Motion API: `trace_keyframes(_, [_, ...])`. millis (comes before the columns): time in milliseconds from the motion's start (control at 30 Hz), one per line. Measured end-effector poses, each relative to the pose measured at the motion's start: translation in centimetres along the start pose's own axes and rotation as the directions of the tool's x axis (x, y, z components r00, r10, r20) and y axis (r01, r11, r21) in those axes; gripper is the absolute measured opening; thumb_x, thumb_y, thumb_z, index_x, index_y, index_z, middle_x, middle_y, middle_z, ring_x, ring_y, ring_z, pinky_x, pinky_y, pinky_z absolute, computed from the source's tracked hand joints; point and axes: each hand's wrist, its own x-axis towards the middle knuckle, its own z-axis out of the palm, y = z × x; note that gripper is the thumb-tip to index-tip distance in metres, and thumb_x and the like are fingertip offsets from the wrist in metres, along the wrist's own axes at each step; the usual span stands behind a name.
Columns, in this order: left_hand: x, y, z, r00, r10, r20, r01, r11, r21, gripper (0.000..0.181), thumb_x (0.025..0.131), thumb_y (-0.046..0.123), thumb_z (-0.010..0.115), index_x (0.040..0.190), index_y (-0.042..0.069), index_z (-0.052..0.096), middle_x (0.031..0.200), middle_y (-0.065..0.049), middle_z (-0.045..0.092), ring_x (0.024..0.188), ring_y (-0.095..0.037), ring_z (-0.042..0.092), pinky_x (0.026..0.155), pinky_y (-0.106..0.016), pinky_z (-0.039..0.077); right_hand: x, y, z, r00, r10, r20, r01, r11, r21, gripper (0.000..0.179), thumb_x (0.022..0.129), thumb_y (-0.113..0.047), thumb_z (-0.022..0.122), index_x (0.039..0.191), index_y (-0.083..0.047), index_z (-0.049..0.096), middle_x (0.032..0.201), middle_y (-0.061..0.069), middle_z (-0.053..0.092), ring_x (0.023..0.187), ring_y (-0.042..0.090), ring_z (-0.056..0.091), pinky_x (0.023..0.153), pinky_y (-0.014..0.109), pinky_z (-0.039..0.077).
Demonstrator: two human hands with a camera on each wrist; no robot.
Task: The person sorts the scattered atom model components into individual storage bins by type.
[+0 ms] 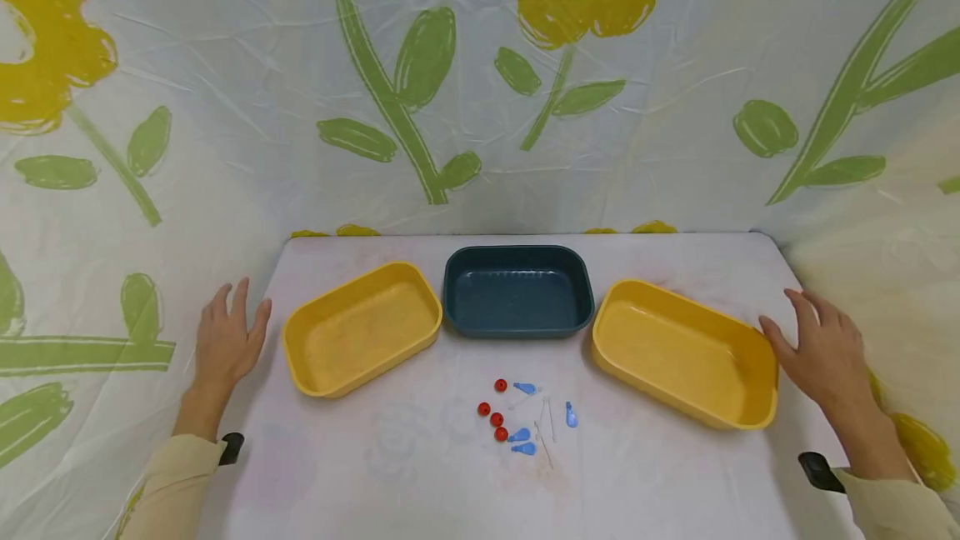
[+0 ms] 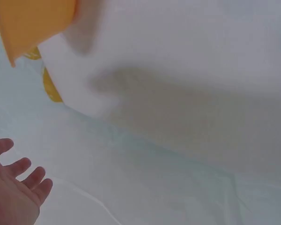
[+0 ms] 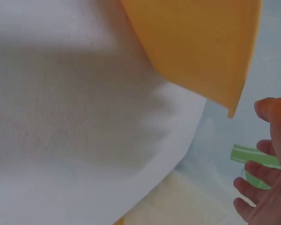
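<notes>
My left hand (image 1: 225,340) is held past the table's left edge with fingers spread and nothing in it. It is nearest to the left yellow bin (image 1: 322,394), with a gap between them. On the other side, my right hand (image 1: 825,352) hovers just beyond the outer end of the right yellow bin (image 1: 660,394). In the right wrist view a small gap separates the thumb (image 3: 267,108) from the bin's rim. At the table's middle lie several red beads (image 1: 501,434), several blue teardrop-shaped pieces (image 1: 572,415) and a few thin, pin-like pieces (image 1: 545,444).
A dark teal bin (image 1: 517,332) stands between the two yellow ones at the back of the white table (image 1: 360,473). A flower-printed sheet (image 1: 480,182) hangs behind and at the sides. The bins' visible floors hold nothing.
</notes>
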Motion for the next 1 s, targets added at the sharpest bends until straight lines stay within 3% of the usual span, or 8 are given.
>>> trace_keyframes(167, [-0.2, 1.1, -0.1, 0.998, -0.06, -0.023, 0.058, 0.995, -0.079, 0.058, 0.109, 0.035, 0.044, 0.147, -0.008, 0.042, 0.142, -0.039, 0.041, 0.121, -0.06, 0.042, 0.103, -0.071, 0.033, -0.5, -0.8, -0.1, 0.994, -0.037, -0.098, 0.042, 0.998, 0.049, 0.058, 0.101, -0.02, 0.06, 0.144, 0.012, 0.04, 0.144, 0.041, 0.037, 0.128, 0.062, 0.034, 0.117, 0.071, 0.017])
trace_keyframes(400, [-0.6, 2.5, -0.4, 0.989, -0.143, 0.02, 0.145, 0.972, -0.183, 0.059, 0.11, 0.037, 0.041, 0.148, -0.008, 0.043, 0.145, -0.038, 0.039, 0.129, -0.058, 0.039, 0.108, -0.07, 0.03, -1.0, -2.3, -0.3, 0.991, -0.031, -0.134, 0.042, 0.996, 0.076, 0.053, 0.098, -0.014, 0.065, 0.141, 0.01, 0.046, 0.134, 0.042, 0.046, 0.118, 0.061, 0.042, 0.104, 0.075, 0.033])
trace_keyframes(800, [-1.9, 3.9, 0.1, 0.979, -0.194, 0.067, 0.205, 0.946, -0.251, 0.059, 0.111, 0.036, 0.038, 0.149, -0.009, 0.041, 0.138, -0.033, 0.046, 0.111, -0.046, 0.053, 0.094, -0.061, 0.046, -1.8, -4.7, -0.3, 0.982, -0.053, -0.182, 0.078, 0.988, 0.134, 0.044, 0.097, -0.011, 0.066, 0.134, 0.01, 0.053, 0.13, 0.04, 0.051, 0.111, 0.059, 0.048, 0.091, 0.076, 0.041])
trace_keyframes(1000, [-2.8, 4.7, 0.3, 0.973, -0.221, 0.071, 0.232, 0.933, -0.274, 0.057, 0.111, 0.035, 0.039, 0.148, -0.007, 0.043, 0.134, -0.03, 0.049, 0.106, -0.041, 0.054, 0.09, -0.054, 0.05, -2.5, -6.1, -0.1, 0.987, -0.044, -0.158, 0.071, 0.984, 0.164, 0.042, 0.098, -0.01, 0.066, 0.133, 0.008, 0.054, 0.129, 0.037, 0.051, 0.108, 0.055, 0.048, 0.087, 0.075, 0.042])
